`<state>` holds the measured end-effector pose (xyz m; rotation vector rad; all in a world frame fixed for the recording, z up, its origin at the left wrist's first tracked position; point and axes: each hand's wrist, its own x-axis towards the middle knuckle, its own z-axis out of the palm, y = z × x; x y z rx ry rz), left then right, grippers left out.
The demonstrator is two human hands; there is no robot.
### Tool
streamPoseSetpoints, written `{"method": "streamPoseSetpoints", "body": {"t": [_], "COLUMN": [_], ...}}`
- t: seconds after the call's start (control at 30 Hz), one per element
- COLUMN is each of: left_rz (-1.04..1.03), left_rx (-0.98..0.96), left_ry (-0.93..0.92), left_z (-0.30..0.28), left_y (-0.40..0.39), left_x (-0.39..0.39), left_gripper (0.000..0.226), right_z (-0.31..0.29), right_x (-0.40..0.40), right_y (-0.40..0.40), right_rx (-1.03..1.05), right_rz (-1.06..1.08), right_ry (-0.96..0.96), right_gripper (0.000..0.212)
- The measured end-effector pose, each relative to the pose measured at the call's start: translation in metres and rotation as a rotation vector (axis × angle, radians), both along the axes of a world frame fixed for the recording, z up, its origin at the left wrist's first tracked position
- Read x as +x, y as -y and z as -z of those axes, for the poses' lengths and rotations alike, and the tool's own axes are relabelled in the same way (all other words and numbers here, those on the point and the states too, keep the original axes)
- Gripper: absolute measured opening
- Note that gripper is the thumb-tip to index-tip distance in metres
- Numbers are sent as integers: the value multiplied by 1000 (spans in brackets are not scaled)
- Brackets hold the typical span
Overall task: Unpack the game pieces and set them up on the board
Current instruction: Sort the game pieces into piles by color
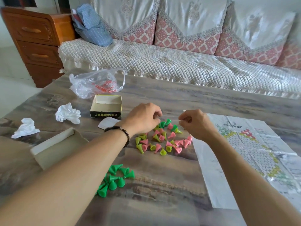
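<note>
A mixed heap of pink, yellow-green and green cone pieces (160, 141) lies on the table's middle. A separate cluster of green cones (114, 180) lies nearer me. My left hand (143, 118) hovers over the heap's far edge with curled fingers reaching among the pieces; whether it holds one is hidden. My right hand (195, 123) is beside it, fingers curled with the fingertips drawn together, and what they hold is too small to see. The unfolded paper game board (254, 154) with a hexagon pattern lies flat to the right.
An empty open cardboard box (106, 106) stands behind the heap, its lid (53, 147) lying at the left. Two crumpled white papers (68, 114) (25, 128), a plastic bag (96, 83) and a paper slip (106, 123) lie around. A sofa (179, 62) runs behind the table.
</note>
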<state>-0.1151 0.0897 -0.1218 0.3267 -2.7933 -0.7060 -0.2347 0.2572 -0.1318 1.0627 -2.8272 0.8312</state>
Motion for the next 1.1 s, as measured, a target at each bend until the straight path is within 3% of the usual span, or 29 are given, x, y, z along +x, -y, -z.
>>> {"method": "streamPoseSetpoints", "body": {"t": [0.23,0.47,0.6,0.77,0.9,1.1], "left_rz": [5,-2,-13,-24,-69,-86], "left_rx": [-92,-88,-56,-30,42,71], "left_ry": [138,221,246,235,135,54], "left_z": [11,6,5,8,5,4], "left_y": [-10,-8,-5,0,6,18], "left_x": [-41,-50,-49,-43,-37,-22], "left_gripper": [29,16,12,13,15,15], "right_z": [15,9,3,-5,0,6], "right_x": [-15,-21,-24,-32,-31,-20], "right_y": [23,21,26,31,46,64], "right_rx": [44,116,149,-40,-187,-49], "right_rz": [-70,-138,-154,-71,22,-7], "right_ry": [66,199,164,215,135,49], "right_gripper": [23,24,18,9,7,13]}}
